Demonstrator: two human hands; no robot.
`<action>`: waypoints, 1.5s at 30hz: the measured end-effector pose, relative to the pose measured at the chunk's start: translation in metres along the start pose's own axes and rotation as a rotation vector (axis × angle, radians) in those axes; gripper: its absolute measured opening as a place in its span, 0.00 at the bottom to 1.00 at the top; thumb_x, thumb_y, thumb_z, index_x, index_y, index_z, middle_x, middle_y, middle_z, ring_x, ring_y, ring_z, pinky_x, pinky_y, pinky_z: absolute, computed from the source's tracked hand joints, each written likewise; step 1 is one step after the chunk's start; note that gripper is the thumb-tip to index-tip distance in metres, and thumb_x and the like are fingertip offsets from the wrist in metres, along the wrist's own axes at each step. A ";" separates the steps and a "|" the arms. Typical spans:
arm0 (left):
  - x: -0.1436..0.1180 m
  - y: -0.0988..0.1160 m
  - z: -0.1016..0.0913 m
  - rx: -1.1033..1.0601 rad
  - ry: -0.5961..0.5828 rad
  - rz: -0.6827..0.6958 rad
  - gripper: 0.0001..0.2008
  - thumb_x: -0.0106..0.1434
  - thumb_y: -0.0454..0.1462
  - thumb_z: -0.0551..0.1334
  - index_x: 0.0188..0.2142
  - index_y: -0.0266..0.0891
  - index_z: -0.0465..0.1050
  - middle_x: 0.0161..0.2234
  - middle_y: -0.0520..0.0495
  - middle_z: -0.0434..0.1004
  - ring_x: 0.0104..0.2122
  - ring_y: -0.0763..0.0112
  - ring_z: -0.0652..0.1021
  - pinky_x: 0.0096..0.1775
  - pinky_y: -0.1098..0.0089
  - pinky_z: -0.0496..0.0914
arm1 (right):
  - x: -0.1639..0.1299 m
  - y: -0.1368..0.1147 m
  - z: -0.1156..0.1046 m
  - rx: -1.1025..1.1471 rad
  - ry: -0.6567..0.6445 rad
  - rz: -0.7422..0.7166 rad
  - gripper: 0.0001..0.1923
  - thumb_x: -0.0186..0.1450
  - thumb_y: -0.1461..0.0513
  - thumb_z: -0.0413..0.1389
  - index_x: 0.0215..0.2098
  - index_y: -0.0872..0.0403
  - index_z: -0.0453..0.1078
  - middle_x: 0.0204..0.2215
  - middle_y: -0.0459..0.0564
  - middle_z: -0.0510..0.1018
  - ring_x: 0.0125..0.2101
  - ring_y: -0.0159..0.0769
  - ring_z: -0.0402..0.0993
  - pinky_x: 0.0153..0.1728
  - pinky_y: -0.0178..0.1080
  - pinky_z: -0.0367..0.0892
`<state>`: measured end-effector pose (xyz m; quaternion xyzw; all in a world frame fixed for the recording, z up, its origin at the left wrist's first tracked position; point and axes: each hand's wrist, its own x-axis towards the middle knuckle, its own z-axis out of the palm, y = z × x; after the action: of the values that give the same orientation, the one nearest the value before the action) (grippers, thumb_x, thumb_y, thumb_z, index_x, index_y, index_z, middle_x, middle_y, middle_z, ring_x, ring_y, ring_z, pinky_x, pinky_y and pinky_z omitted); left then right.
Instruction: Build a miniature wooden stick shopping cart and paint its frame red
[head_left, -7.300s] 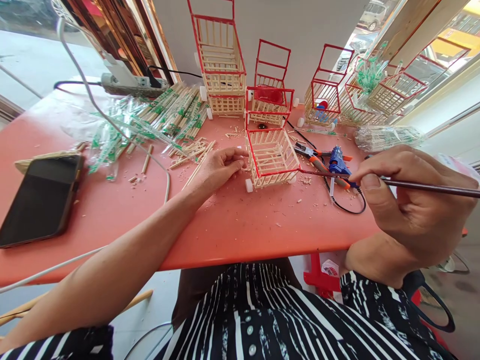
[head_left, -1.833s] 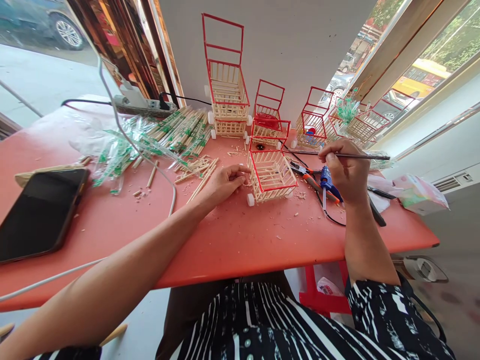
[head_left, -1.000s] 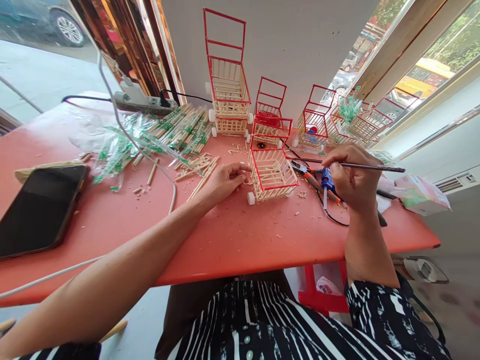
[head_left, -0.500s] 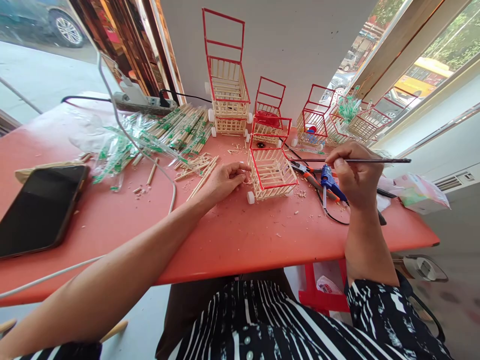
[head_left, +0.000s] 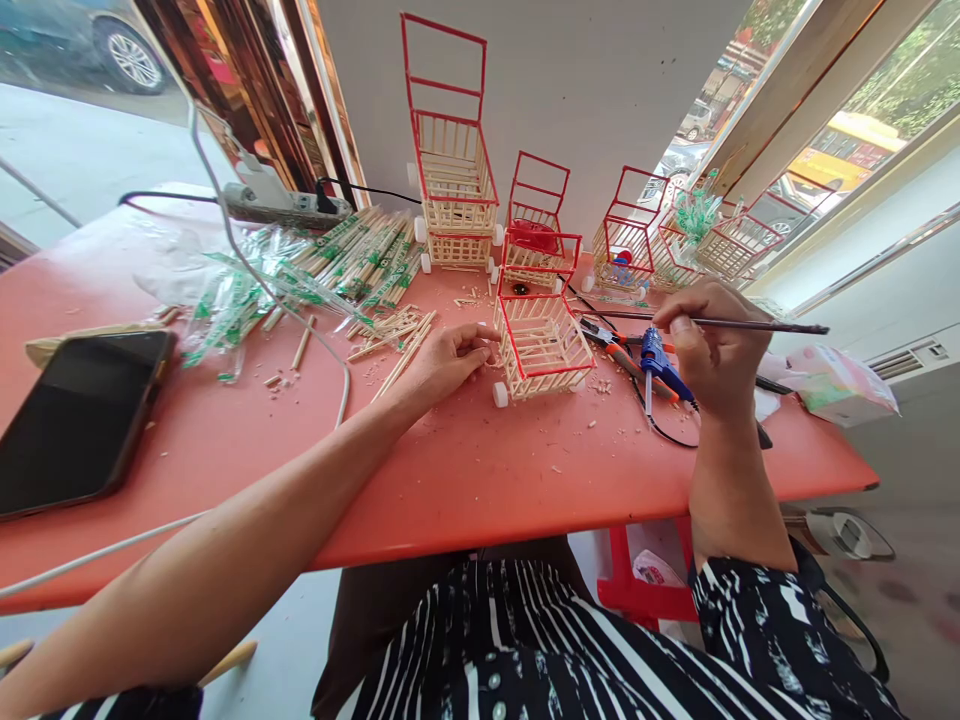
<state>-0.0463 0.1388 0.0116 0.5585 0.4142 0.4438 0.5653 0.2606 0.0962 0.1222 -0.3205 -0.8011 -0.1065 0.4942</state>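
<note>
A small stick-built cart point(head_left: 541, 345) with red-painted rims and white wheels stands mid-table. My left hand point(head_left: 444, 362) rests on the table, fingertips against the cart's left side. My right hand point(head_left: 711, 345) grips a thin dark paintbrush point(head_left: 757, 325), held level with its tip pointing left toward the cart's right rim. A blue glue gun point(head_left: 658, 362) lies just under my right hand, next to orange-handled pliers point(head_left: 621, 352).
Several finished red-rimmed carts point(head_left: 454, 190) line the back wall. Wrapped chopsticks point(head_left: 352, 262) and cut sticks lie back left. A phone point(head_left: 75, 415) rests front left, a power strip point(head_left: 281, 205) at the back, a white cable point(head_left: 330, 350) across the red table point(head_left: 480, 470).
My right hand with the brush dipped toward the cart, then lifted slightly, the brush tip staying near the cart's right rim. My left hand stays against the cart.
</note>
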 end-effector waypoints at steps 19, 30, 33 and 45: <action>0.000 -0.002 -0.001 0.024 -0.005 0.003 0.13 0.56 0.36 0.68 0.42 0.39 0.81 0.29 0.52 0.82 0.23 0.74 0.76 0.29 0.72 0.71 | 0.002 -0.008 0.000 0.002 -0.046 0.014 0.07 0.68 0.60 0.59 0.32 0.44 0.76 0.26 0.46 0.80 0.26 0.41 0.74 0.29 0.47 0.68; -0.001 -0.001 -0.001 0.027 -0.003 0.000 0.13 0.56 0.35 0.68 0.42 0.39 0.81 0.29 0.52 0.82 0.23 0.74 0.76 0.29 0.72 0.70 | 0.000 -0.005 -0.007 0.022 0.032 -0.026 0.08 0.68 0.61 0.57 0.31 0.44 0.76 0.24 0.45 0.78 0.25 0.41 0.74 0.29 0.47 0.66; -0.002 0.000 0.000 0.023 0.008 -0.013 0.11 0.56 0.34 0.67 0.40 0.39 0.80 0.28 0.53 0.81 0.22 0.75 0.75 0.28 0.73 0.70 | 0.001 -0.007 -0.007 0.011 -0.006 -0.013 0.07 0.66 0.62 0.58 0.31 0.45 0.76 0.24 0.45 0.78 0.24 0.39 0.73 0.29 0.46 0.65; 0.001 -0.003 -0.001 0.064 0.016 0.016 0.09 0.56 0.36 0.68 0.39 0.39 0.81 0.28 0.52 0.81 0.22 0.75 0.73 0.28 0.74 0.68 | 0.002 -0.012 -0.010 0.024 0.068 0.027 0.08 0.64 0.62 0.58 0.28 0.47 0.76 0.24 0.45 0.79 0.25 0.37 0.74 0.31 0.45 0.65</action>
<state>-0.0473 0.1397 0.0086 0.5761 0.4281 0.4392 0.5403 0.2595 0.0828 0.1308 -0.3216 -0.7805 -0.1012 0.5264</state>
